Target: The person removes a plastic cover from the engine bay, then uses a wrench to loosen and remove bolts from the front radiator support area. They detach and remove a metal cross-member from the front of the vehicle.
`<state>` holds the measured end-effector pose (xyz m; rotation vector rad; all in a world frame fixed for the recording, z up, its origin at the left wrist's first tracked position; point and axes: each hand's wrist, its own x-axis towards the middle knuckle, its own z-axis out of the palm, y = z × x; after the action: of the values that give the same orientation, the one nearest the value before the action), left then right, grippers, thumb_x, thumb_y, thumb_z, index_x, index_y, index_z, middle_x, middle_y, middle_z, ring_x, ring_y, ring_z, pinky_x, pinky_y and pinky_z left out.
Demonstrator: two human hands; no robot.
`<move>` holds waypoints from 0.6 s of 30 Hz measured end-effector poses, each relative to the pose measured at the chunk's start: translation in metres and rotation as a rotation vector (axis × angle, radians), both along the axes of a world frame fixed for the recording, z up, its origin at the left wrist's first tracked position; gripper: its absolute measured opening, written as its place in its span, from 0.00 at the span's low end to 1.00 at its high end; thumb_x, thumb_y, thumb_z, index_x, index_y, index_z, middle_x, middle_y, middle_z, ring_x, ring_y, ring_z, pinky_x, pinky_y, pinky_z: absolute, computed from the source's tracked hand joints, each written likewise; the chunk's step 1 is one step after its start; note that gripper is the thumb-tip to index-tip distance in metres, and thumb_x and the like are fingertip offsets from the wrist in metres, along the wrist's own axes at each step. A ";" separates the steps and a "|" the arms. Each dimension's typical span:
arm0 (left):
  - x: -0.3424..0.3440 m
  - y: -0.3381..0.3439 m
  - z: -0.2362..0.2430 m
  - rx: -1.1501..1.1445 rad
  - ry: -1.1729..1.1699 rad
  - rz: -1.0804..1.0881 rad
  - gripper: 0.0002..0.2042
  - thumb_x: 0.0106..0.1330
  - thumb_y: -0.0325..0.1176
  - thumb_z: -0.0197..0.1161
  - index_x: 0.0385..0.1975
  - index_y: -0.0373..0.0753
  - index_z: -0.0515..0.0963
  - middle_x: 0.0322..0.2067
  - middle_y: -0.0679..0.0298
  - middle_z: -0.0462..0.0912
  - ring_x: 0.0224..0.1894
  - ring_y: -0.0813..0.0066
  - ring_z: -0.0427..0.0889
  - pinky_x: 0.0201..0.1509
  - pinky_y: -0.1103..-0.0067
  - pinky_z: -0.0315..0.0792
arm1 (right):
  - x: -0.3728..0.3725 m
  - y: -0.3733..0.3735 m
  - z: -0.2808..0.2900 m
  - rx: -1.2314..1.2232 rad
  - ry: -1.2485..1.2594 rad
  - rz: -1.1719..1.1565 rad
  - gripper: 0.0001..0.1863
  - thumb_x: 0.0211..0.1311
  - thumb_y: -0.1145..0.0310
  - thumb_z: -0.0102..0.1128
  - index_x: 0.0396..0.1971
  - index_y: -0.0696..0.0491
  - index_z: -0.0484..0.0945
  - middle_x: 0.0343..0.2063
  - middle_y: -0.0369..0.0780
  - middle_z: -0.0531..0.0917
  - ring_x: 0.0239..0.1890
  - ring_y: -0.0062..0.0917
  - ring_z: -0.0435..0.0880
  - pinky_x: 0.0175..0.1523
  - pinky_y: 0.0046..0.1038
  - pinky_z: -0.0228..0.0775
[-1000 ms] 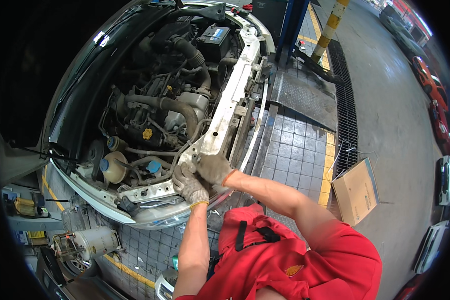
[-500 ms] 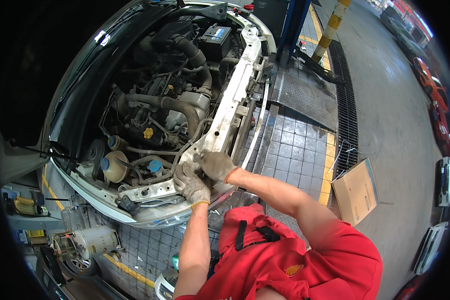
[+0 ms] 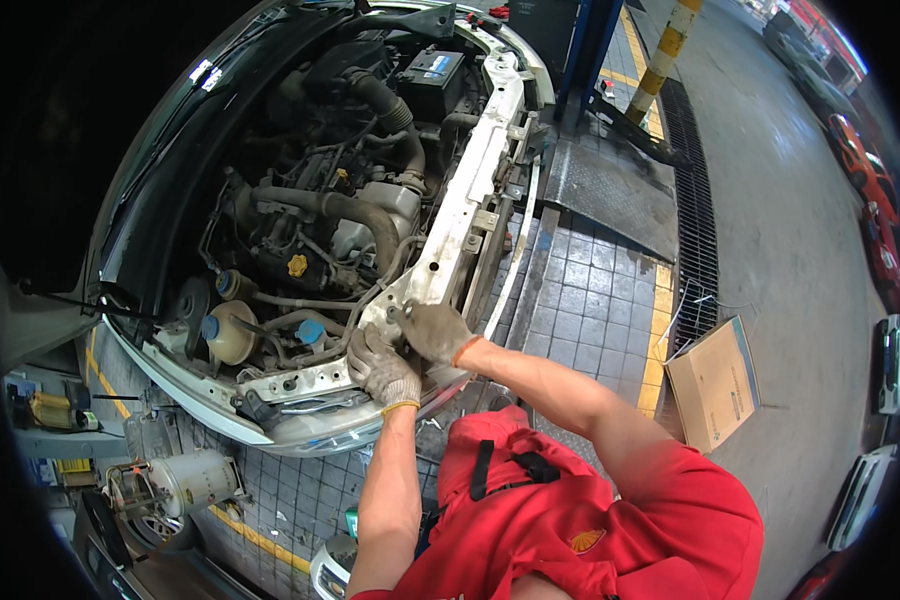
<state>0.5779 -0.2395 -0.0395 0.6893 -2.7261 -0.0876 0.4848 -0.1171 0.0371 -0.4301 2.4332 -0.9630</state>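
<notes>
Both my hands wear grey knitted gloves and work at the near corner of a car's open engine bay. My left hand (image 3: 383, 370) lies on the pale metal front crossmember (image 3: 460, 215), its fingers stretched out over the panel just behind the headlight (image 3: 330, 418). Close beside it, my right hand (image 3: 433, 333) is closed at the same crossmember, fingers curled and fingertips down on the metal. A small round grey piece (image 3: 393, 313) shows at those fingertips. What the right hand grips is hidden by the glove.
Near my left hand are a blue-capped reservoir (image 3: 232, 335) and another blue cap (image 3: 311, 331). A battery (image 3: 434, 80) stands at the bay's far end. Right of the car lie a metal ramp plate (image 3: 610, 200), a floor grate (image 3: 694, 200) and a cardboard box (image 3: 712, 388).
</notes>
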 end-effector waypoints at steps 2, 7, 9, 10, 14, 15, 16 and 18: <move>0.004 -0.003 -0.008 -0.040 0.126 -0.065 0.29 0.71 0.45 0.71 0.69 0.46 0.72 0.68 0.57 0.72 0.72 0.48 0.71 0.73 0.53 0.67 | 0.025 -0.006 0.006 0.002 0.172 0.128 0.27 0.79 0.48 0.56 0.54 0.61 0.80 0.36 0.53 0.92 0.44 0.48 0.93 0.49 0.47 0.84; 0.003 -0.012 -0.022 -0.069 0.185 -0.105 0.33 0.71 0.54 0.70 0.70 0.47 0.70 0.68 0.58 0.72 0.71 0.48 0.70 0.73 0.53 0.66 | 0.048 -0.008 0.017 0.131 0.443 0.474 0.33 0.68 0.63 0.62 0.71 0.61 0.70 0.33 0.46 0.92 0.36 0.41 0.94 0.41 0.45 0.82; 0.002 -0.013 -0.025 -0.097 0.129 -0.074 0.34 0.69 0.56 0.71 0.70 0.47 0.71 0.68 0.59 0.72 0.71 0.49 0.71 0.73 0.53 0.66 | 0.044 -0.005 0.015 0.158 0.446 0.508 0.40 0.64 0.66 0.64 0.75 0.63 0.63 0.32 0.45 0.92 0.35 0.40 0.94 0.42 0.44 0.81; 0.002 -0.012 -0.026 -0.100 0.150 -0.072 0.34 0.68 0.56 0.72 0.70 0.47 0.71 0.68 0.58 0.72 0.71 0.49 0.71 0.73 0.53 0.66 | 0.043 -0.004 0.013 0.138 0.499 0.498 0.40 0.64 0.66 0.64 0.74 0.63 0.63 0.32 0.45 0.92 0.35 0.40 0.94 0.42 0.43 0.81; 0.001 -0.010 -0.023 -0.115 0.189 -0.074 0.34 0.66 0.53 0.73 0.68 0.48 0.71 0.66 0.60 0.73 0.70 0.51 0.72 0.72 0.54 0.69 | 0.047 -0.001 0.004 0.116 0.524 0.521 0.23 0.64 0.66 0.63 0.58 0.57 0.73 0.32 0.46 0.90 0.35 0.42 0.94 0.38 0.45 0.81; 0.001 -0.009 -0.021 -0.123 0.205 -0.075 0.33 0.65 0.51 0.74 0.68 0.48 0.72 0.65 0.60 0.74 0.70 0.53 0.74 0.71 0.55 0.71 | 0.048 -0.001 0.002 0.082 0.531 0.516 0.16 0.64 0.66 0.62 0.50 0.55 0.78 0.32 0.46 0.90 0.34 0.43 0.93 0.35 0.47 0.80; 0.001 -0.008 -0.018 -0.120 0.201 -0.070 0.32 0.66 0.49 0.73 0.68 0.48 0.72 0.65 0.60 0.74 0.70 0.52 0.73 0.72 0.54 0.70 | 0.047 0.000 0.000 0.056 0.512 0.515 0.15 0.67 0.65 0.61 0.49 0.55 0.79 0.33 0.47 0.90 0.35 0.44 0.93 0.36 0.48 0.81; -0.001 -0.006 -0.010 -0.115 0.207 -0.074 0.31 0.66 0.45 0.73 0.68 0.47 0.72 0.66 0.58 0.73 0.71 0.51 0.72 0.72 0.53 0.69 | 0.038 0.001 -0.004 0.049 0.451 0.540 0.14 0.73 0.63 0.58 0.49 0.56 0.80 0.34 0.49 0.90 0.36 0.46 0.93 0.38 0.49 0.82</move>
<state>0.5767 -0.2454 -0.0496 0.5165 -2.5353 -0.0181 0.5223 -0.1156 0.0332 -1.3236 2.4898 -0.6117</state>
